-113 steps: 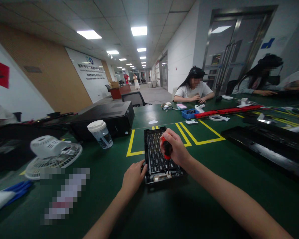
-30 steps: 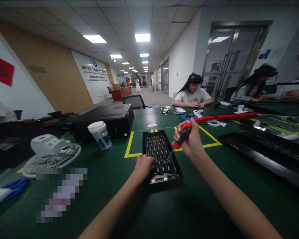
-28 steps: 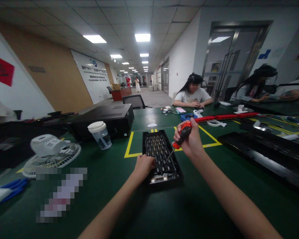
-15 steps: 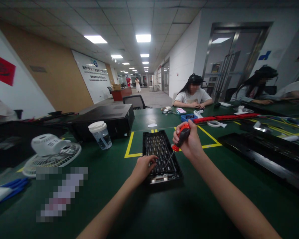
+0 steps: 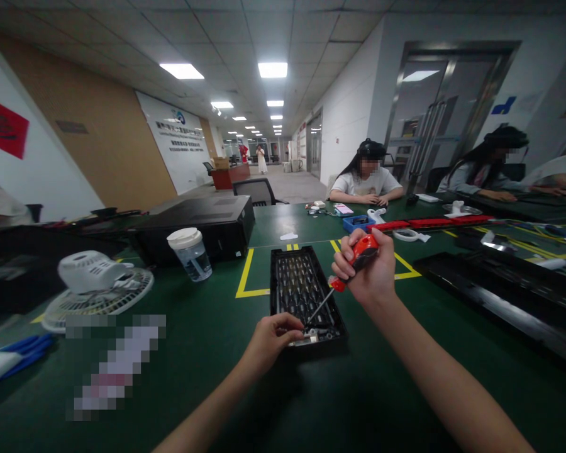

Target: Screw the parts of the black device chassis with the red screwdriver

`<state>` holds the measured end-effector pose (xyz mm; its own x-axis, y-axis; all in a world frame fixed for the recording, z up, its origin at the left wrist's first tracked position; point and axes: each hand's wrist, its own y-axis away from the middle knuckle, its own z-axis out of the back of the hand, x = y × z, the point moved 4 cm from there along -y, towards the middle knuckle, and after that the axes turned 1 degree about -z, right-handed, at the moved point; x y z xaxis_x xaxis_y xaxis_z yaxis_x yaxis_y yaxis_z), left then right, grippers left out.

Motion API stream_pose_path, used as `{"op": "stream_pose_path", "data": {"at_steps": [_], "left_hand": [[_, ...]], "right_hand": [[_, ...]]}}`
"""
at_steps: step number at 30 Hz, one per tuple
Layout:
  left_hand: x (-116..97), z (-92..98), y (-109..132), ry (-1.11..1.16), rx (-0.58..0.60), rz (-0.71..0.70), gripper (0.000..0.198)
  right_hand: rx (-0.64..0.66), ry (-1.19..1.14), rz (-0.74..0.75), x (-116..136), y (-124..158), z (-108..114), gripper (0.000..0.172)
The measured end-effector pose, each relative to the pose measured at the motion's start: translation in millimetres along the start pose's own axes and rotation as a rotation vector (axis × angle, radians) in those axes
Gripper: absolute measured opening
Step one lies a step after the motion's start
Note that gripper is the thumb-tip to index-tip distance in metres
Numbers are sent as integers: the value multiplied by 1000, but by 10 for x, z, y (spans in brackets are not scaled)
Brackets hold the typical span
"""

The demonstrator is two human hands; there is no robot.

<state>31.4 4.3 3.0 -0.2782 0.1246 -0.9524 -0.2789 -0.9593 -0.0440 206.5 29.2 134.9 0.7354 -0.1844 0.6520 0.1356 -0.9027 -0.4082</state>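
Note:
A red and black screwdriver (image 5: 364, 251) is gripped in my right hand (image 5: 376, 277), its thin shaft slanting down to the left. The tip reaches the near part of a shallow black case (image 5: 298, 283) with rows of dark oval shapes inside. At the case's near-left side is my left hand (image 5: 270, 343), its thumb and fingers drawn together in a pinch close to the screwdriver tip. Whatever they hold, if anything, is too small to make out. Small light metal parts (image 5: 321, 335) show at the near end of the case.
To the left stand a lidded clear cup (image 5: 192, 255), a white fan (image 5: 92, 277) and a large black computer case (image 5: 198, 229). On the right lies a long black housing (image 5: 490, 296). A blue tray (image 5: 357, 223) sits beyond my right hand. A person (image 5: 368, 173) sits across the table.
My left hand has moved nearer along the case and its fingers have come together by the tip. My right hand has shifted slightly right, and the screwdriver leans over more.

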Motion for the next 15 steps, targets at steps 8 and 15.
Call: {"op": "stream_pose_path", "data": {"at_steps": [8, 15], "left_hand": [[44, -34, 53, 145, -65, 51, 17], [89, -25, 77, 245, -90, 93, 17]], "right_hand": [[59, -3, 13, 40, 52, -43, 32], [63, -8, 17, 51, 73, -82, 32]]}}
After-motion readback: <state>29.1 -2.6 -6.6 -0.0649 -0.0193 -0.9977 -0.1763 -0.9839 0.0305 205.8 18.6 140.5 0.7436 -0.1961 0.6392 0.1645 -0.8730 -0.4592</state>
